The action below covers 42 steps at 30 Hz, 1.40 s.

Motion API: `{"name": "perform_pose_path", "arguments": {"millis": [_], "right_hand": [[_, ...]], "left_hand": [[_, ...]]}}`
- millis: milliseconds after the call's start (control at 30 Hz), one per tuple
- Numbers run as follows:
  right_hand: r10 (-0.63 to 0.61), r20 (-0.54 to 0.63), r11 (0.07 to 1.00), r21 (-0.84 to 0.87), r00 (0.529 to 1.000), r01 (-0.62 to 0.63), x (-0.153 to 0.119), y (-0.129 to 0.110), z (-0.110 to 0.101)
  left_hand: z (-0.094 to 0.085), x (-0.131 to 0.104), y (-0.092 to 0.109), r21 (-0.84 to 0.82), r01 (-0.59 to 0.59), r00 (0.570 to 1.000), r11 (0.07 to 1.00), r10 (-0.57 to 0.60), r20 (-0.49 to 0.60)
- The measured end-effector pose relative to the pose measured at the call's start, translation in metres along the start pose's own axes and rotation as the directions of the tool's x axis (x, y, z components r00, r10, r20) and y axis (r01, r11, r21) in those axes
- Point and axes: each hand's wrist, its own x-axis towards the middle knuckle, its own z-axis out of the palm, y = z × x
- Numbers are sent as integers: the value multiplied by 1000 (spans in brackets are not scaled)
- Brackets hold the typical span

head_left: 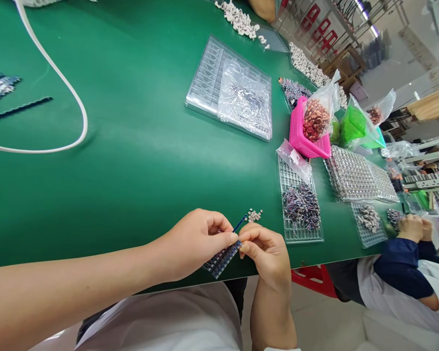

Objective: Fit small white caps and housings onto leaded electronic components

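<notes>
My left hand (195, 241) and my right hand (265, 251) meet near the front edge of the green table (131, 161). Together they pinch a blue strip of small parts (223, 257) that hangs down between them; a thin blue end sticks up by my left thumb. A small heap of pale beads (255, 214) lies just beyond my fingers. What my right fingertips grip beside the strip is too small to tell.
A clear tray with wired parts (302, 207) sits right of my hands. Farther back lie a clear tray under a plastic bag (230, 87), a pink basket (307, 131) and a white cable (58, 83). A co-worker's hands (415, 226) work at the right.
</notes>
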Motion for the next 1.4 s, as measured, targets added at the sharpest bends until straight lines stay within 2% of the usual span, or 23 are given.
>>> {"name": "perform_pose_path", "arguments": {"millis": [367,867,1233,1400], "right_hand": [[-53,-8,993,-104,999,52,1,-5,3],[-46,-22,982,-185,999,42,1,-7,7],[-52,20,985,-161,998,54,2,-8,6],[-63,3,985,-162,998,63,3,-9,7]], "left_hand": [[1,1,-4,46,-14,1000,999,15,-27],[0,1,-5,128,-27,999,991,32,-36],[1,0,-3,120,-60,998,991,61,-7],[1,2,-6,106,-68,998,992,69,-3]]}}
